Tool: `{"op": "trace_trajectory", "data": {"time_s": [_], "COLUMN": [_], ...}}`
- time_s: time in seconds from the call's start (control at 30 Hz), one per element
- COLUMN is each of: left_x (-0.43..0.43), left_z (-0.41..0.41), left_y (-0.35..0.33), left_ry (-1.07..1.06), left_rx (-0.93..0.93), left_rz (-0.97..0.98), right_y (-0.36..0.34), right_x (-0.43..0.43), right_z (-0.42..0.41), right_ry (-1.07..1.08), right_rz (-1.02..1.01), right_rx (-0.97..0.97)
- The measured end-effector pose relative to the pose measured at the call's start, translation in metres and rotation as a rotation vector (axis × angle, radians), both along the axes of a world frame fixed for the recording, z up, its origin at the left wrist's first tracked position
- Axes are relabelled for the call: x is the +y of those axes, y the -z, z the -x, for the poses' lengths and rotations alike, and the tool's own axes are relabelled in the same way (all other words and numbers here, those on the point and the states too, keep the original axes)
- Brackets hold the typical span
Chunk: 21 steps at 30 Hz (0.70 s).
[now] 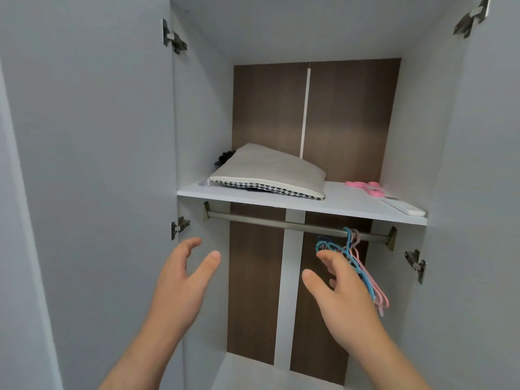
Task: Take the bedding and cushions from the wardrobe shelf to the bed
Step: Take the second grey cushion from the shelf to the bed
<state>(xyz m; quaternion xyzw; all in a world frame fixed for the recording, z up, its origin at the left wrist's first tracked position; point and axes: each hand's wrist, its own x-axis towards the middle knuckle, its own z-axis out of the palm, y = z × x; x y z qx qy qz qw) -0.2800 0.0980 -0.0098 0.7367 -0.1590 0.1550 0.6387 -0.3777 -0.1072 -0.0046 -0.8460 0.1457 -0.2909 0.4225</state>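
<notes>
Left hand (183, 280) and right hand (340, 291) hovered wide open and empty, palms facing each other below the shelf (351, 204), likely spaced to clamp the grey cushion (270, 170) lying at its front-left corner.

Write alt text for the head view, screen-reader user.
The left hand and right hand, both open and empty, are raised below a grey cushion with a houndstooth edge lying on the left of a white wardrobe shelf. A pink object and a white remote lie at the shelf's right; blue and pink hangers hang from the rail beneath.
</notes>
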Motion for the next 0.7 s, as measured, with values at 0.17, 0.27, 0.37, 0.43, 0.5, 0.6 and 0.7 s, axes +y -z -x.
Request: {"op": "trace_trajectory", "data": {"time_s": [0.17, 0.27, 0.37, 0.43, 0.5, 0.6, 0.7], "left_x": [-0.012, -0.016, -0.024, -0.033, -0.046, -0.067, -0.085], "left_z": [-0.063, -0.119, -0.167, -0.193, -0.218, -0.247, -0.275], "left_y": [-0.003, -0.011, -0.020, -0.026, -0.033, -0.046, -0.059], "left_ry": [0.007, 0.036, 0.062, 0.089, 0.127, 0.135, 0.136], "left_rx": [-0.019, -0.048, -0.060, -0.072, -0.085, -0.116, -0.169], "left_rz": [-0.015, -0.026, 0.020, 0.047, 0.052, 0.016, -0.034], "right_y": [-0.006, -0.013, -0.025, -0.032, -0.038, -0.047, -0.060], "right_x": [-0.012, -0.013, -0.015, -0.019, -0.025, -0.037, -0.055], "right_z": [-0.059, -0.105, -0.144, -0.167, -0.190, -0.218, -0.238], "right_ry": [0.020, 0.055, 0.098, 0.124, 0.158, 0.243, 0.303], "right_rz": [0.009, 0.037, 0.081, 0.097, 0.108, 0.138, 0.211], "right_rx": [-0.049, -0.044, -0.048, -0.061, -0.080, -0.094, -0.081]}}
